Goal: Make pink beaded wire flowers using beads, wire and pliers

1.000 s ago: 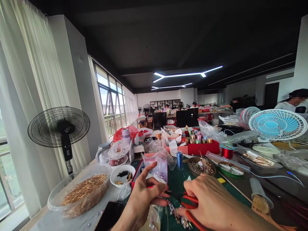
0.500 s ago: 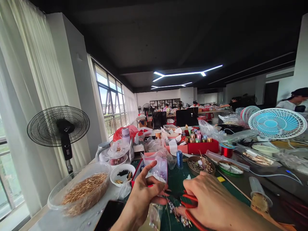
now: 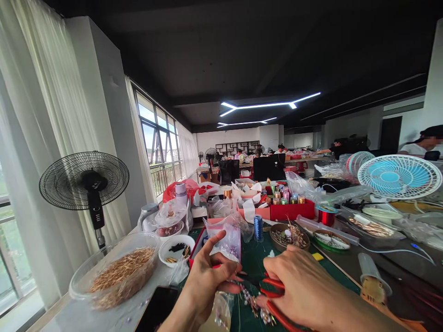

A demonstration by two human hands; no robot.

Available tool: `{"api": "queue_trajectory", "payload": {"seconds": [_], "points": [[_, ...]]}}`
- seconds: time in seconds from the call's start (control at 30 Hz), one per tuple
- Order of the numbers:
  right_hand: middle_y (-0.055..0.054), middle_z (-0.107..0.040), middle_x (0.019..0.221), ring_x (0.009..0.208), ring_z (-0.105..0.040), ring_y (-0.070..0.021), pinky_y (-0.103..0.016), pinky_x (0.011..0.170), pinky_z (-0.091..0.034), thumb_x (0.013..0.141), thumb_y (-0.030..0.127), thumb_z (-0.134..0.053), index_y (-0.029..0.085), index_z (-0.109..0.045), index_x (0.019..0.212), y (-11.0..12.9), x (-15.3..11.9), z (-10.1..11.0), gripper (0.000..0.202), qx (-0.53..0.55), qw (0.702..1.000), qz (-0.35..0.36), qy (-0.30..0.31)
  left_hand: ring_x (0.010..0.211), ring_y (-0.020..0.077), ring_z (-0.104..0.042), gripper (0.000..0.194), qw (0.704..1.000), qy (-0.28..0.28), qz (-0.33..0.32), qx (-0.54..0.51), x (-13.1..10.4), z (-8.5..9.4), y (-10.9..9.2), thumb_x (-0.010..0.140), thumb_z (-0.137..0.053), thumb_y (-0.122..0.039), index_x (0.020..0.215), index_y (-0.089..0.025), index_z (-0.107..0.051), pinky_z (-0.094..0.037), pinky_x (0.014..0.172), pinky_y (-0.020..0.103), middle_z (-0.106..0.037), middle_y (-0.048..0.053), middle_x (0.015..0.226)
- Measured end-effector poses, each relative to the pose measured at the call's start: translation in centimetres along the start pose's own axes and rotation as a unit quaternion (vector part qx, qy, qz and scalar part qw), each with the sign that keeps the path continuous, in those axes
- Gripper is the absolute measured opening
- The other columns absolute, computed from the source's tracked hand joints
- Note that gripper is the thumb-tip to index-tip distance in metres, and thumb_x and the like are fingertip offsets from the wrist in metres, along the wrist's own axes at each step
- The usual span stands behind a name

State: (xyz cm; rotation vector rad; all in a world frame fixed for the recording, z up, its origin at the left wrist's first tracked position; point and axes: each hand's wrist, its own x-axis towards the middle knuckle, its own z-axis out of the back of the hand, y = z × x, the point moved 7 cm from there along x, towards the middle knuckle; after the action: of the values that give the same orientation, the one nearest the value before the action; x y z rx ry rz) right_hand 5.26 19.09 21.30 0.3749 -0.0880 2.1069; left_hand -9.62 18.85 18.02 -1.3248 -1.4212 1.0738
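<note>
My right hand (image 3: 301, 286) is wrapped round red-handled pliers (image 3: 275, 295), whose dark jaws point left toward my left fingertips. My left hand (image 3: 209, 276) has its index finger raised, while the thumb and other fingers pinch together near the jaws; what they hold is too small to make out. Below the pliers, a beaded piece (image 3: 254, 302) with pale purple beads and thin wire hangs over or lies on the green cutting mat (image 3: 252, 258).
A clear tub of golden stems (image 3: 121, 276) and a white bowl (image 3: 176, 251) stand left. Behind my hands are a blue thread spool (image 3: 258, 228) and a red box (image 3: 292, 211). A black phone (image 3: 157, 309) lies front left. Fans and people are farther off.
</note>
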Motion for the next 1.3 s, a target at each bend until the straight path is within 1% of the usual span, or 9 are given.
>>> {"api": "queue_trajectory", "payload": {"seconds": [0.17,0.33,0.5,0.67,0.83,1.03,1.3], "points": [[0.003,-0.042,0.045,0.053,-0.042,-0.0187,-0.026,0.053,-0.020,0.063,0.048,-0.071,0.022,-0.045,0.051,-0.19,-0.02,-0.41,0.038,0.004,1.000,-0.003,0.001,0.059,0.0169,-0.060,0.085,1.000,0.003,0.000,0.000,0.00,0.08,0.09,0.059,-0.076,-0.018,0.132,-0.011,-0.033,-0.052,0.046,0.024,-0.060,-0.001,0.064],[0.002,-0.042,0.045,0.054,-0.042,-0.0192,-0.026,0.052,-0.020,0.065,0.049,-0.068,0.022,-0.042,0.051,-0.27,-0.08,-0.45,0.040,0.009,1.000,-0.004,-0.006,0.059,0.0165,-0.060,0.084,1.000,0.003,-0.001,0.007,-0.10,-0.02,0.03,0.061,-0.075,-0.017,0.132,-0.011,-0.032,-0.052,0.046,0.023,-0.062,0.000,0.065],[0.002,-0.046,0.045,0.053,-0.044,-0.0192,-0.027,0.053,-0.021,0.066,0.045,-0.068,0.022,-0.044,0.051,0.09,0.02,-0.14,0.036,0.002,1.000,0.005,-0.008,0.058,0.0160,-0.058,0.085,1.000,-0.002,-0.004,0.003,-0.17,-0.06,-0.08,0.059,-0.075,-0.017,0.132,-0.010,-0.032,-0.052,0.045,0.023,-0.060,-0.001,0.063],[0.000,-0.054,0.048,0.056,-0.049,-0.0212,-0.026,0.052,-0.019,0.066,0.047,-0.068,0.022,-0.048,0.053,0.12,-0.02,-0.34,0.035,0.000,1.000,0.005,-0.012,0.057,0.0164,-0.058,0.086,1.000,-0.008,-0.003,-0.001,-0.20,-0.05,-0.03,0.057,-0.077,-0.017,0.131,-0.012,-0.035,-0.052,0.045,0.024,-0.059,-0.002,0.062],[0.001,-0.051,0.046,0.054,-0.047,-0.0192,-0.026,0.053,-0.019,0.065,0.047,-0.069,0.022,-0.048,0.053,-0.07,-0.28,-0.70,0.035,0.014,1.000,0.002,-0.011,0.056,0.0165,-0.059,0.087,1.000,-0.004,0.000,-0.007,-0.15,-0.01,0.06,0.057,-0.078,-0.018,0.132,-0.012,-0.035,-0.052,0.045,0.024,-0.060,-0.002,0.062],[0.001,-0.051,0.048,0.056,-0.048,-0.0200,-0.027,0.054,-0.019,0.066,0.046,-0.068,0.022,-0.048,0.054,-0.08,-0.22,-0.66,0.033,0.019,1.000,-0.008,-0.010,0.055,0.0172,-0.060,0.087,1.000,-0.002,-0.003,-0.021,-0.02,0.22,0.26,0.056,-0.079,-0.018,0.132,-0.013,-0.036,-0.052,0.045,0.024,-0.061,-0.001,0.061],[-0.002,-0.057,0.051,0.061,-0.054,-0.0247,-0.028,0.053,-0.020,0.069,0.047,-0.066,0.022,-0.050,0.056,0.39,-0.15,-0.36,0.032,-0.004,1.000,-0.004,0.004,0.055,0.0167,-0.060,0.086,1.000,-0.005,0.000,-0.021,-0.10,0.08,0.07,0.058,-0.077,-0.014,0.132,-0.011,-0.033,-0.052,0.044,0.023,-0.060,-0.002,0.061]]}}
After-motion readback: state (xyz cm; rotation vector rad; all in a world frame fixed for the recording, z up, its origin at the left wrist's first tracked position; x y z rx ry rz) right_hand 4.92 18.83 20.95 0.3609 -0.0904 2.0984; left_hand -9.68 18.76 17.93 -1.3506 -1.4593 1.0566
